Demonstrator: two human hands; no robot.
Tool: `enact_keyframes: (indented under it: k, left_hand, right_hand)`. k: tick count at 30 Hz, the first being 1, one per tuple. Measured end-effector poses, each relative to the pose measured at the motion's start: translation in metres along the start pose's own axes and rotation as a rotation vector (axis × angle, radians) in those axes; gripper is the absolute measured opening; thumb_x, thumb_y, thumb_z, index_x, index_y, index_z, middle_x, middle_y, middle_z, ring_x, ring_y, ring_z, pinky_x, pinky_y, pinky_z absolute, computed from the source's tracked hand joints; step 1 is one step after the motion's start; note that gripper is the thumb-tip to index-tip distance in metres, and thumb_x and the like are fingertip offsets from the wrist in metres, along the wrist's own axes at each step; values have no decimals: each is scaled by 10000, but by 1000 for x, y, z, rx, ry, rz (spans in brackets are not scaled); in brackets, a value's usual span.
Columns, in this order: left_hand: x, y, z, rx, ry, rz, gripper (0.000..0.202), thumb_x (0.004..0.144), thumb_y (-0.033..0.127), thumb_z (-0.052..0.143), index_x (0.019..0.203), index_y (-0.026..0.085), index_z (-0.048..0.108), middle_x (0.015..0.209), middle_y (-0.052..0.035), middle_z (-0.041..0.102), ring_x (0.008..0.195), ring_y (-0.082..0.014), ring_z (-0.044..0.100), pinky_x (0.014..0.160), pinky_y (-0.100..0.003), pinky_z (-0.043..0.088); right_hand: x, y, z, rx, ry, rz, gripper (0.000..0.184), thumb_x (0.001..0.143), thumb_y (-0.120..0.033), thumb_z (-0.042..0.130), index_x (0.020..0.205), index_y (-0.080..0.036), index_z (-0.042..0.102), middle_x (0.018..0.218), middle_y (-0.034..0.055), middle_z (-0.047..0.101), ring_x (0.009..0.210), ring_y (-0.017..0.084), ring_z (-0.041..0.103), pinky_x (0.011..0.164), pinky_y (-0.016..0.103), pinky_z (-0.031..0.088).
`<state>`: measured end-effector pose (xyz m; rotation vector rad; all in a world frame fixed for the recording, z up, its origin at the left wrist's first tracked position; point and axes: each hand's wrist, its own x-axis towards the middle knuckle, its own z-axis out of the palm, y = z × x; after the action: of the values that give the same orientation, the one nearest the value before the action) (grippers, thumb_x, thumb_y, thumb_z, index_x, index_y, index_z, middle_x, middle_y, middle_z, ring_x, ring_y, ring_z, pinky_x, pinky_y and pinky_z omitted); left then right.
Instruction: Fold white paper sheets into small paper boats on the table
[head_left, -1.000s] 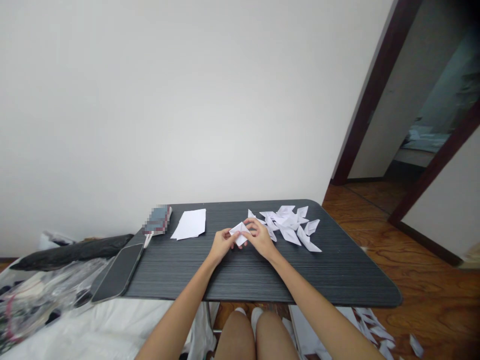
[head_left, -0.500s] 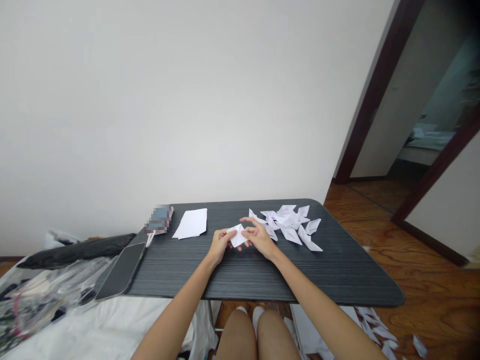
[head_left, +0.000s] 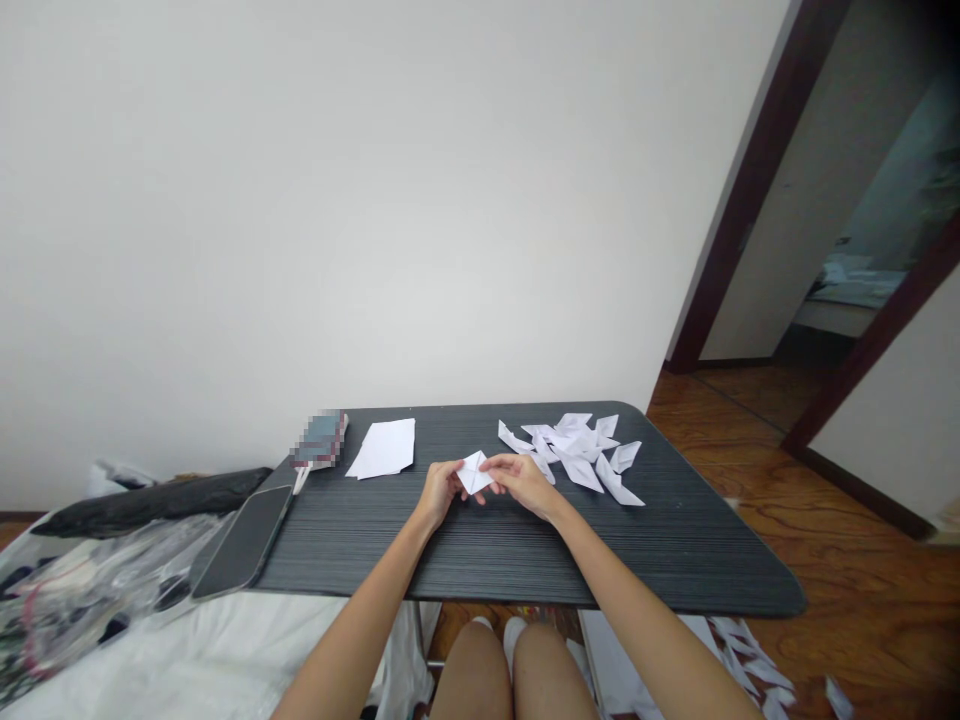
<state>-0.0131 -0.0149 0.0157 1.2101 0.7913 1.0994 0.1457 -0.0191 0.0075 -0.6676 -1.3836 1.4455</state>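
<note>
A small folded white paper (head_left: 474, 473), diamond-shaped with crease lines meeting near its middle, is held above the dark table (head_left: 360, 545). My left hand (head_left: 441, 490) pinches its left corner between thumb and fingers. On the opposite side my right hand (head_left: 523, 480) grips the right edge, thumb on top and fingers partly hidden beneath. Just beyond my right hand lies a loose pile of folded paper pieces (head_left: 576, 442), pointed at their ends. Left of my hands is a stack of flat white paper sheets (head_left: 386, 446).
A pixelated box-like item (head_left: 319, 440) sits at the table's back left corner. A dark flat panel (head_left: 241, 545) adjoins the left edge, beside a bed with plastic-wrapped things (head_left: 150, 560). More folded papers (head_left: 757, 665) lie low at the right, near the wooden floor (head_left: 862, 590).
My right hand's raised index finger has come down onto the paper's right side. More of the paper's upper face now shows. The pile and the sheets look the same.
</note>
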Motion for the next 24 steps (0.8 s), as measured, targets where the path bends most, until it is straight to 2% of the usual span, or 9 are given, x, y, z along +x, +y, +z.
enact_keyframes:
  k: [3, 5, 7, 9, 12, 14, 16, 20, 24]
  left_hand:
    - [1, 2, -5, 29, 11, -27, 443, 725, 386, 365, 704, 8, 595, 587, -155, 620, 433, -170, 567, 361, -219, 277]
    - [-1, 2, -7, 108, 45, 1, 475, 744, 384, 357, 833, -19, 591, 636, -159, 625, 440, -162, 570, 355, -210, 275]
    - [-4, 3, -7, 212, 101, 116, 462, 755, 346, 381, 1035, 9, 530, 764, -150, 637, 488, -143, 575, 368, -198, 310]
    - [-9, 5, -4, 334, 117, 289, 464, 746, 278, 428, 1181, 116, 440, 983, -133, 601, 629, -137, 586, 433, -199, 386]
    - [-15, 10, 1, 561, 61, 498, 382, 732, 206, 480, 1112, 210, 524, 1172, -91, 497, 876, -163, 546, 620, -241, 454]
    - [-17, 13, 2, 675, 59, 558, 252, 750, 210, 484, 959, 197, 623, 1125, -84, 529, 930, -174, 526, 731, -272, 439]
    - [-17, 14, 2, 718, 99, 558, 201, 765, 239, 483, 840, 176, 659, 999, -84, 592, 862, -169, 549, 735, -276, 432]
    - [-14, 10, -1, 717, 103, 441, 243, 770, 311, 486, 753, 135, 653, 659, -51, 627, 557, -127, 539, 564, -241, 431]
    - [-13, 3, -1, 619, 46, 311, 294, 766, 362, 484, 792, 109, 633, 494, -21, 587, 413, -104, 499, 450, -214, 407]
  right_hand:
    - [-1, -3, -1, 43, 51, 3, 193, 640, -264, 614, 778, -129, 626, 495, -27, 520, 452, 65, 441, 449, 209, 297]
    - [-2, -6, -1, 73, 76, 5, 188, 628, -257, 621, 765, -129, 630, 500, -24, 524, 445, 63, 436, 442, 211, 293]
    - [-3, -10, 0, 103, 93, 12, 177, 614, -251, 630, 741, -129, 632, 493, -26, 517, 434, 61, 424, 430, 210, 282]
    - [-4, -14, 1, 144, 113, 28, 163, 606, -242, 634, 722, -127, 631, 473, -31, 499, 424, 57, 408, 422, 209, 273]
    - [-6, -17, 1, 211, 102, 81, 167, 603, -236, 642, 722, -118, 628, 463, -34, 480, 420, 51, 395, 416, 201, 269]
    - [-6, -15, -1, 217, 49, 119, 206, 623, -274, 635, 752, -115, 621, 508, -17, 513, 424, 48, 403, 417, 197, 278]
    - [-6, -13, -3, 157, 46, 129, 282, 680, -371, 578, 799, -117, 608, 564, 7, 549, 420, 51, 415, 406, 196, 280]
    - [-4, -7, -5, -151, 153, 54, 388, 730, -470, 482, 857, -124, 602, 507, -15, 517, 399, 58, 409, 386, 188, 277]
    - [-4, -4, -4, -266, 22, -4, 332, 670, -383, 580, 881, -128, 600, 548, -18, 550, 393, 53, 427, 366, 176, 280]
